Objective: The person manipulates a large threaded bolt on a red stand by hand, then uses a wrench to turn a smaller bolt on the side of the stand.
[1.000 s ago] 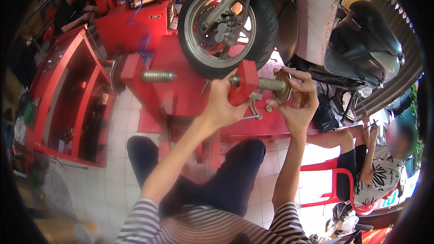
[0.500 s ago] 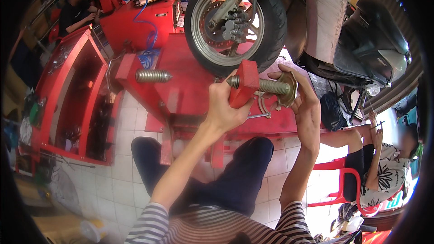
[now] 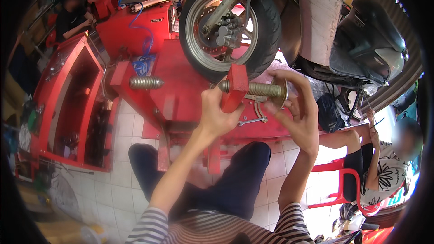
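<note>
My left hand [image 3: 217, 116] is wrapped round a red metal upright [image 3: 237, 88] of the bench clamp. A thick threaded screw [image 3: 263, 89] passes sideways through that upright, its pointed tip showing on the left side. At the screw's right end is a round metal handwheel [image 3: 283, 91]. My right hand [image 3: 302, 117] curls its fingers about the handwheel's rim, the thumb side blurred below it. Facing this screw from the left, a second threaded screw [image 3: 146, 82] sticks out of another red upright [image 3: 121, 80]. A wrench [image 3: 253, 120] lies on the red platform [image 3: 178, 70] under my hands.
A motor scooter's front wheel [image 3: 272, 40] stands on the platform just beyond the clamp. At left are a red open-framed cabinet [image 3: 83, 104] and a coiled blue hose [image 3: 143, 65]. One person sits at right on a red chair [image 3: 337, 167]; another is at far left.
My right hand has shifted round the handwheel, its thumb side dropping away from the rim, and the handwheel has turned. My left hand keeps its hold. The whole view has shifted slightly.
</note>
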Demonstrator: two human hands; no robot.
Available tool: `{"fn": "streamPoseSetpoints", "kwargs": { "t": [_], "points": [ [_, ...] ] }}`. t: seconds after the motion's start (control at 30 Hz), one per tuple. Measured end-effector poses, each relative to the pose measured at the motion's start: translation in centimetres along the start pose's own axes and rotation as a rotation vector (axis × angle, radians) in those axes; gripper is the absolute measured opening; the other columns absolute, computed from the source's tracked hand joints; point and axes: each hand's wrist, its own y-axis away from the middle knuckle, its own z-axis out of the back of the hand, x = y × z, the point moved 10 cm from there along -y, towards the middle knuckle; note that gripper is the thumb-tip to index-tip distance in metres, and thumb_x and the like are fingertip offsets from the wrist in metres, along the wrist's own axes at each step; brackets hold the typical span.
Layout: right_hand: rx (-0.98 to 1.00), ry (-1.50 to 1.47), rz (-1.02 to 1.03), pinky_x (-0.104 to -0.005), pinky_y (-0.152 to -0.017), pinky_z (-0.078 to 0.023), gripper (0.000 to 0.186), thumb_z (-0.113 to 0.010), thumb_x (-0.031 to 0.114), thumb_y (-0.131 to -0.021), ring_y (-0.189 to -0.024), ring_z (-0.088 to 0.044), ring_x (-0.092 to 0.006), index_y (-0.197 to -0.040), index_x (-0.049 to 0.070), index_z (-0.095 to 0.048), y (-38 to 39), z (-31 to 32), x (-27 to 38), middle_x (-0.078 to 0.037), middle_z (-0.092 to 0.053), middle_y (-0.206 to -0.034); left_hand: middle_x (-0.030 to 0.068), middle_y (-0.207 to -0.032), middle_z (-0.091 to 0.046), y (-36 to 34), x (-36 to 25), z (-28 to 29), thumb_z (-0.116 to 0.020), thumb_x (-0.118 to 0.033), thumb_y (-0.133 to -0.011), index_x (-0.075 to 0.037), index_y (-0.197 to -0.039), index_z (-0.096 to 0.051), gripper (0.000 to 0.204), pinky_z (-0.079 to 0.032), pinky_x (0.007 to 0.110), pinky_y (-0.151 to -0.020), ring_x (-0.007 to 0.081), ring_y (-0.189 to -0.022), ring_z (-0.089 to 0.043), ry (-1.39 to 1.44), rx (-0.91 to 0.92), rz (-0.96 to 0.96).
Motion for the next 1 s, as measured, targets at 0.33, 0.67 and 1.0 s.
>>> {"fn": "streamPoseSetpoints", "kwargs": {
  "t": [0.33,0.67,1.0],
  "points": [
    [0.026,-0.037,-0.107,-0.0369,-0.099,-0.047,0.059,-0.075,-0.003,-0.077,-0.120,-0.057,-0.0267,-0.130,0.001,-0.051,0.0,1.0,-1.3,-0.014,-0.054,-0.131,0.0076,-0.050,-0.051,0.4,0.1,0.2,-0.065,-0.002,-0.070,0.002,-0.062,-0.054,0.014,-0.038,0.030,-0.047,0.0168,-0.042,-0.049,0.023,-0.007,0.022],
    [0.030,0.031,-0.033,-0.0341,-0.095,-0.048,0.038,-0.066,0.007,-0.088,-0.125,-0.052,-0.0260,-0.125,0.004,-0.058,-0.2,1.6,-0.9,-0.016,-0.046,-0.141,0.0061,-0.052,-0.050,0.5,0.1,0.0,-0.066,0.000,-0.071,0.001,-0.065,-0.055,0.013,-0.039,0.030,-0.050,0.0140,-0.046,-0.049,0.002,-0.008,0.036],
    [0.091,-0.023,-0.053,-0.0334,-0.095,-0.049,0.058,-0.068,-0.002,-0.083,-0.125,-0.052,-0.0235,-0.136,0.002,-0.045,0.1,1.2,-0.7,-0.016,-0.046,-0.141,0.0040,-0.056,-0.051,0.7,0.1,0.2,-0.066,0.001,-0.073,0.001,-0.068,-0.054,0.013,-0.038,0.029,-0.051,0.0118,-0.051,-0.048,0.065,-0.047,0.040]
  ]
}}
